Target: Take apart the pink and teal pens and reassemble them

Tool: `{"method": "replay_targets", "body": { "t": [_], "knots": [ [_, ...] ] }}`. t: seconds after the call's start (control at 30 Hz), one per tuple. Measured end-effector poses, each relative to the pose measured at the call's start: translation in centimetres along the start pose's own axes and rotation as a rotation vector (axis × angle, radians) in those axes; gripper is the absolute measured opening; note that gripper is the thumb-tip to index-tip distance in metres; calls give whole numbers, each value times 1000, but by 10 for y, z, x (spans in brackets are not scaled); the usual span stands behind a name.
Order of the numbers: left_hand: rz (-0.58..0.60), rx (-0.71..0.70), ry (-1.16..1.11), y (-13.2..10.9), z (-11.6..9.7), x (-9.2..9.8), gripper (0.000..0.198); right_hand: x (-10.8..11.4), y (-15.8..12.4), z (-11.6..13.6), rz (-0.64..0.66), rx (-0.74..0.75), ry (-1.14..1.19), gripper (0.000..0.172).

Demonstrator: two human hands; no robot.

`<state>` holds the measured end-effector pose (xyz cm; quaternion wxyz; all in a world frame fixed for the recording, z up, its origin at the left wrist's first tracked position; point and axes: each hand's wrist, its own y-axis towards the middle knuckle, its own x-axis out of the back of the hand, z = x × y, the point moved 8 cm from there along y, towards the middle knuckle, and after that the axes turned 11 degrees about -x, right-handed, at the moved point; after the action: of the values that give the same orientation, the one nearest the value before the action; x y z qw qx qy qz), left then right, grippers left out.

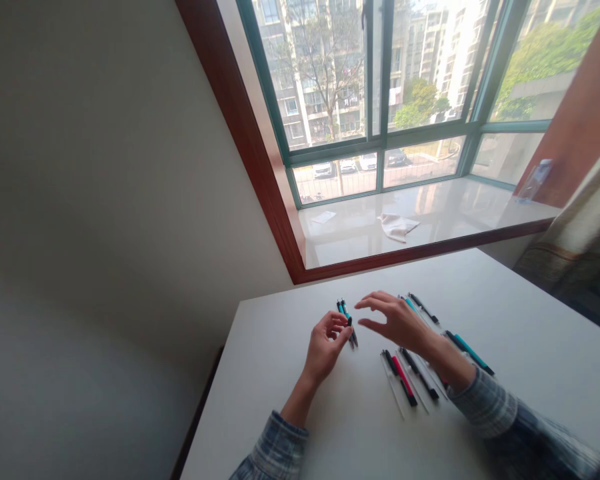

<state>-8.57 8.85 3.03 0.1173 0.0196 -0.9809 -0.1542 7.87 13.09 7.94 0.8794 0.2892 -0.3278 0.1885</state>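
Observation:
My left hand (325,347) is closed in a pinch on a small black pen part (350,321), most of it hidden by the fingers. Just to its right, my right hand (391,319) hovers with thumb and fingers apart and nothing between them. Behind the left hand, two teal and black pens (341,308) lie side by side, partly covered by it. Below the right hand are black and red pen barrels (404,380) and thin white refills (393,387). More barrels, one teal and black (473,352), lie beyond the right forearm, which hides some of the pieces.
The white table (280,320) meets a wall on the left and a red-brown window frame (370,263) at the back. On the sill lie a crumpled cloth (399,227) and a clear bottle (535,180). A curtain (563,247) hangs at the right.

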Motion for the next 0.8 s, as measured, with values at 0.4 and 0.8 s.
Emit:
{"method": "replay_targets", "body": {
  "t": [0.4, 0.8],
  "knots": [
    [-39, -49, 154, -4, -3, 10, 14, 12, -6, -115, 126, -541, -317, 13],
    [-34, -62, 167, -4, -4, 10, 15, 4, -7, -117, 171, -535, -308, 15]
  ]
}}
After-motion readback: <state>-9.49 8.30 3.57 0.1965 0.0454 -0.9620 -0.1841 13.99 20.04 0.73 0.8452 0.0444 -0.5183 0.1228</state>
